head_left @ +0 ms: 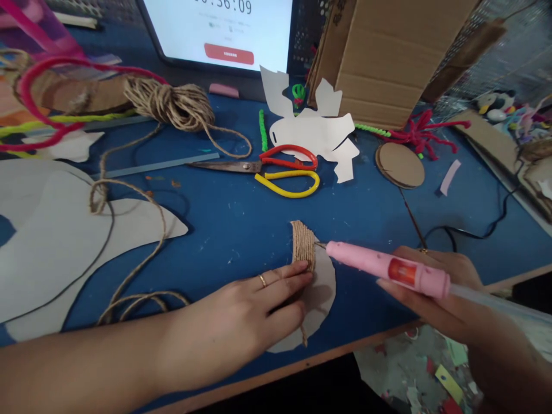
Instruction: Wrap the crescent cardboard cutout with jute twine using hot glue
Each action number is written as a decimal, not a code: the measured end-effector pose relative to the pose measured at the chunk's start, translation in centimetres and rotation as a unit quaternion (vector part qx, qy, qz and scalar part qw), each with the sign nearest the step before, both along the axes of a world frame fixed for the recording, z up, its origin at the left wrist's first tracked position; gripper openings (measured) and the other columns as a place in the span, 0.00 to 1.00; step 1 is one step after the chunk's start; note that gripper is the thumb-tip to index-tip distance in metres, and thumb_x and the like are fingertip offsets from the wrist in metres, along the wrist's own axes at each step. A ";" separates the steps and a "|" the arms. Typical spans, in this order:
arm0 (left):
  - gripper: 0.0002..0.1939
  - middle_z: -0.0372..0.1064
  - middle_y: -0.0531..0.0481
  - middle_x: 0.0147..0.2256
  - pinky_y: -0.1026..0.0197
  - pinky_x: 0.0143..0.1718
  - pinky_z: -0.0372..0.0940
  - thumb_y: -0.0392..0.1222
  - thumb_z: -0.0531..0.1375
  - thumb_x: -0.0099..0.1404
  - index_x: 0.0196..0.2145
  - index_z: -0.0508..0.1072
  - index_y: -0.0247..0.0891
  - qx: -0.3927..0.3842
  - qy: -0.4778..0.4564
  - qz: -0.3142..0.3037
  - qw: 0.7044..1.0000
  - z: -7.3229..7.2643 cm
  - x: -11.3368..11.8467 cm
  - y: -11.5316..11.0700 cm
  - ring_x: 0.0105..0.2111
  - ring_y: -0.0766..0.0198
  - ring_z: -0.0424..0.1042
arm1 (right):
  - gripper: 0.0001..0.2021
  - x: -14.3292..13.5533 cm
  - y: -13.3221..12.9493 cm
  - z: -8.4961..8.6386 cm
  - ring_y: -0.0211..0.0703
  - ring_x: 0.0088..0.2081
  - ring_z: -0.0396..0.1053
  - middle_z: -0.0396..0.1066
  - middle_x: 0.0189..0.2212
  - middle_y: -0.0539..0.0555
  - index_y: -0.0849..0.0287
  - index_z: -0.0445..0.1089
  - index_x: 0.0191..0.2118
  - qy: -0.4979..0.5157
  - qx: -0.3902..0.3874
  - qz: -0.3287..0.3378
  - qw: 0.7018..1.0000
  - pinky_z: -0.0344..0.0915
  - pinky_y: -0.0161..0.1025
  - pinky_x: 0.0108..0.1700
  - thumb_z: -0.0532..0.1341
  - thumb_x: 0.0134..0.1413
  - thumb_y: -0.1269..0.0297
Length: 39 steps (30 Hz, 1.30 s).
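My left hand (pixel 263 310) is bent over a rounded white cut-out (pixel 324 287), its fingertips pressing on it and holding it against the table. Close rows of jute twine (pixel 303 238) cover the cut-out's upper left part, and a short twine end shows below the fingers. In my right hand (pixel 448 293) is a pink hot glue gun (pixel 375 264) with a clear glue stick (pixel 495 302) in its back. Its metal nozzle touches or nearly touches the right edge of the twine rows. My right fingers are partly hidden behind the gun.
Red-and-yellow-handled scissors (pixel 288 171) lie ahead, near white paper scraps (pixel 313 135). A twine bundle (pixel 172 106) trails loops over a large white cut-out (pixel 47 230) on the left. A cardboard disc (pixel 399 165), black cord (pixel 487 234), cardboard box (pixel 383 57) and lit screen (pixel 219 29) stand or lie beyond.
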<state>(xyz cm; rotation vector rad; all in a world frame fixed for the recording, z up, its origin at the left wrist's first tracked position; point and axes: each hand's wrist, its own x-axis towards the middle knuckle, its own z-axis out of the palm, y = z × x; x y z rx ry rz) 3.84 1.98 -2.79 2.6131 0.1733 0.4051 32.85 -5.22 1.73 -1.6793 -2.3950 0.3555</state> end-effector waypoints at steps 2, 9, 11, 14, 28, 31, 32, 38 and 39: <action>0.19 0.67 0.36 0.55 0.59 0.62 0.59 0.31 0.43 0.72 0.43 0.73 0.30 0.002 -0.003 -0.003 1.000 -0.1 0.0 0.0 0.62 0.57 0.58 | 0.10 0.0 0.4 0.0 0.34 0.20 0.59 0.58 0.19 0.44 0.55 0.58 0.29 -0.016 -0.001 -0.003 1.000 0.53 0.35 0.24 0.54 0.62 0.61; 0.17 0.66 0.35 0.55 0.58 0.61 0.60 0.30 0.44 0.71 0.44 0.72 0.30 0.005 -0.019 -0.003 1.000 -0.5 0.0 0.1 0.62 0.56 0.58 | 0.09 0.0 1.3 -0.3 0.34 0.20 0.60 0.60 0.19 0.45 0.56 0.60 0.30 -0.031 0.027 0.008 0.999 0.54 0.35 0.25 0.54 0.62 0.61; 0.17 0.67 0.36 0.55 0.58 0.61 0.60 0.30 0.44 0.71 0.44 0.72 0.31 0.006 -0.018 0.000 1.000 -0.4 0.0 0.0 0.62 0.56 0.58 | 0.09 0.1 1.3 -0.5 0.33 0.19 0.60 0.60 0.18 0.44 0.55 0.59 0.30 -0.025 0.047 0.019 0.998 0.53 0.35 0.23 0.55 0.62 0.61; 0.17 0.67 0.36 0.55 0.59 0.62 0.59 0.30 0.44 0.71 0.43 0.73 0.30 0.003 -0.003 0.002 1.000 -0.2 0.1 0.0 0.62 0.56 0.58 | 0.08 0.3 1.1 -0.5 0.33 0.18 0.59 0.59 0.18 0.44 0.55 0.59 0.30 -0.012 0.055 0.027 0.998 0.52 0.34 0.21 0.56 0.60 0.62; 0.19 0.67 0.37 0.55 0.60 0.63 0.57 0.30 0.43 0.72 0.45 0.73 0.30 0.001 -0.017 0.002 1.000 -0.2 0.1 0.1 0.63 0.58 0.57 | 0.05 -0.1 -0.4 -0.3 0.32 0.15 0.56 0.59 0.16 0.43 0.55 0.59 0.30 -0.022 0.066 0.043 0.997 0.50 0.33 0.19 0.56 0.56 0.67; 0.18 0.69 0.39 0.54 0.60 0.64 0.56 0.29 0.44 0.71 0.44 0.73 0.30 0.009 -0.009 0.001 1.000 0.1 0.1 0.1 0.62 0.59 0.58 | 0.03 -0.2 -1.2 0.0 0.34 0.17 0.58 0.60 0.17 0.44 0.55 0.59 0.31 -0.029 0.038 0.055 0.997 0.51 0.35 0.20 0.55 0.54 0.69; 0.18 0.69 0.39 0.53 0.60 0.64 0.56 0.29 0.44 0.71 0.44 0.73 0.30 0.013 -0.012 0.002 1.000 0.1 0.1 0.1 0.62 0.59 0.58 | 0.03 -0.3 -1.5 0.1 0.34 0.17 0.59 0.60 0.17 0.44 0.55 0.58 0.31 -0.033 0.033 0.057 0.997 0.51 0.35 0.21 0.54 0.55 0.69; 0.18 0.66 0.37 0.56 0.59 0.63 0.57 0.29 0.44 0.71 0.44 0.73 0.30 0.018 -0.001 -0.001 1.000 0.1 0.2 0.1 0.64 0.58 0.55 | 0.04 -0.5 -2.2 0.4 0.35 0.17 0.60 0.60 0.17 0.44 0.54 0.57 0.31 -0.053 0.002 0.059 0.997 0.51 0.35 0.20 0.52 0.58 0.66; 0.18 0.66 0.37 0.56 0.60 0.63 0.57 0.29 0.44 0.71 0.44 0.73 0.30 0.019 -0.002 -0.002 1.000 0.1 0.2 0.1 0.63 0.58 0.55 | 0.04 -0.5 -2.1 0.4 0.35 0.17 0.59 0.59 0.17 0.43 0.54 0.56 0.31 -0.050 0.004 0.059 0.997 0.51 0.35 0.20 0.52 0.58 0.66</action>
